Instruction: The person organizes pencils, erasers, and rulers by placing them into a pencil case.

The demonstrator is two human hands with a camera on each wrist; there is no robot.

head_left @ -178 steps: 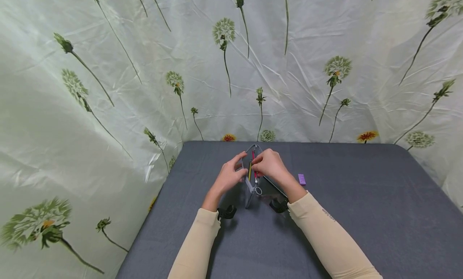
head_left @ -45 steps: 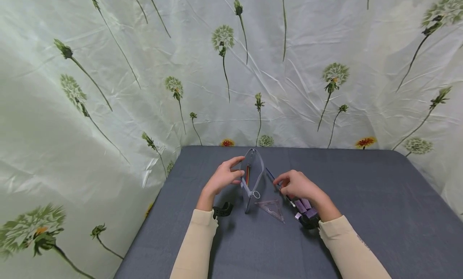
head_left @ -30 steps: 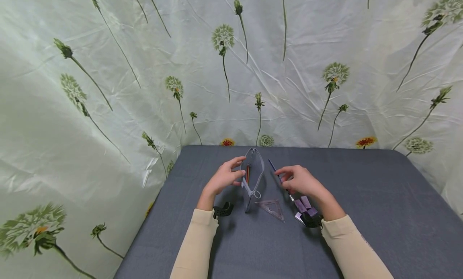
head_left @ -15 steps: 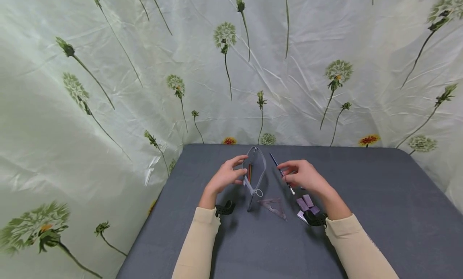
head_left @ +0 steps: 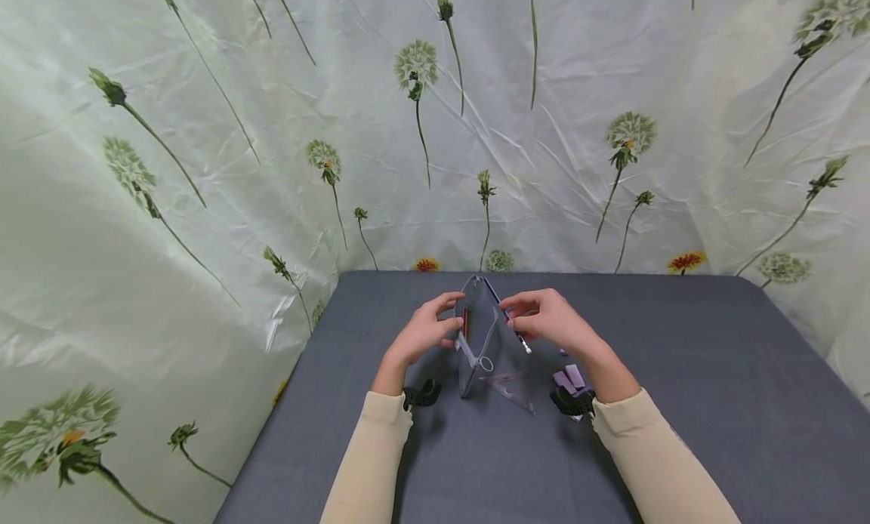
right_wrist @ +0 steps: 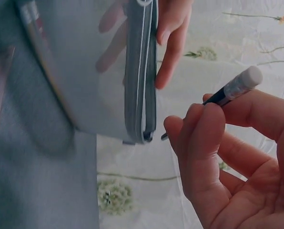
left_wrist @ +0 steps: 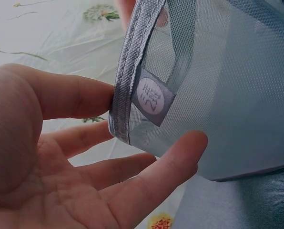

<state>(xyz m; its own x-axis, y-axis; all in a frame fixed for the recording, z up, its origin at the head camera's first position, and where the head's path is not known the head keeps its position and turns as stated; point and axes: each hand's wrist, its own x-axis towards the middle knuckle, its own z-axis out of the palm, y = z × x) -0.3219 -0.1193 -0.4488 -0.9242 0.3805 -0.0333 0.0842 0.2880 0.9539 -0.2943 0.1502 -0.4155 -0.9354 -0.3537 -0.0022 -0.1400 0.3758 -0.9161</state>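
Observation:
My left hand [head_left: 424,329] holds the grey mesh pencil case [left_wrist: 247,95] upright by its unzipped rim, thumb and fingers at the edge beside a small fabric tag [left_wrist: 153,98]. Within the case, red and yellow pencils [head_left: 465,324] show through the opening. A dark blue pencil [right_wrist: 235,86] with a white eraser end is pinched between the thumb and fingers of my right hand [head_left: 553,320]. It slants just right of the case's opening in the head view, its far end near the top of the rim. In the right wrist view, pencil and case are apart.
A clear pinkish set square [head_left: 510,392] lies on the grey table [head_left: 476,463] right of the case's near end. Several purple blocks [head_left: 574,377] lie under my right wrist, partly hidden by the black wrist strap [head_left: 571,402]. A flowered sheet [head_left: 544,154] hangs behind.
Earlier my right hand was at the case's opening with a red pencil. It then took the blue pencil off the table, lifted it and moved it left to the case. My left hand stayed.

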